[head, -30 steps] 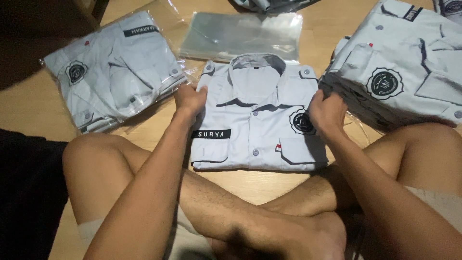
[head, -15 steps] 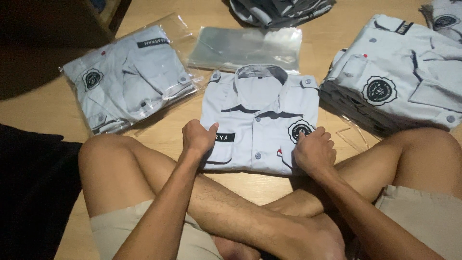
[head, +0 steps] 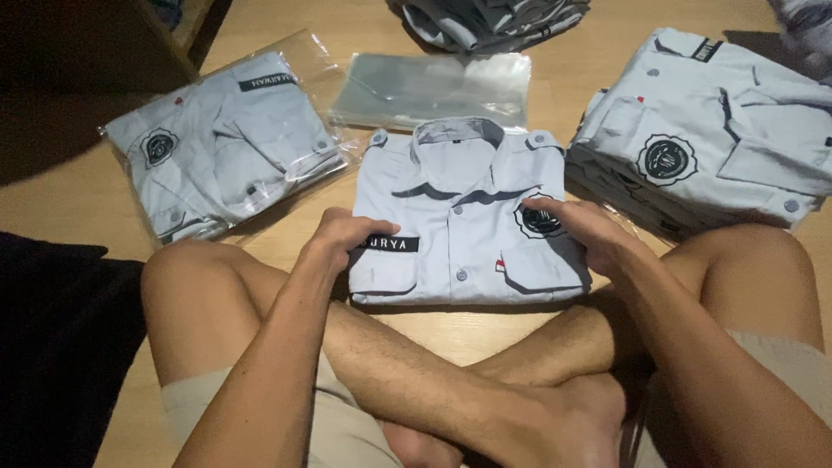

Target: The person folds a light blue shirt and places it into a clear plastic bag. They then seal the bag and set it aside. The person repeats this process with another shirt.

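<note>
I see the folded shirt [head: 464, 230] lying flat on the wooden floor [head: 78, 195], just ahead of my crossed legs [head: 373, 364], collar pointing away from me. Its near edge sits just beyond my shins, with only a thin strip of bare floor between. To its left, a bagged shirt [head: 221, 143] lies tilted, its plastic edge near the folded shirt's shoulder but apart from it. Beyond the collar, an empty clear bag [head: 433, 87] lies flat, almost touching it. To the right, a stack of folded shirts [head: 711, 147] stands close beside the folded shirt; I cannot tell whether they touch. Open floor remains mostly at the far left and between the piles at the top.

My left hand [head: 342, 238] rests knuckles up on the shirt's left edge, by the black name strip, fingers curled under over the fabric; whether the grip actually pinches cloth I cannot tell. My right hand [head: 589, 230] lies flat, fingers spread and stretched leftward, pressing on the round chest emblem [head: 539, 218], nothing held in its grip.

The floor is pale wood, dimly lit. A dark bundle of cloth [head: 494, 19] sits at the top edge, and a dark piece of furniture [head: 95, 52] fills the upper left.
</note>
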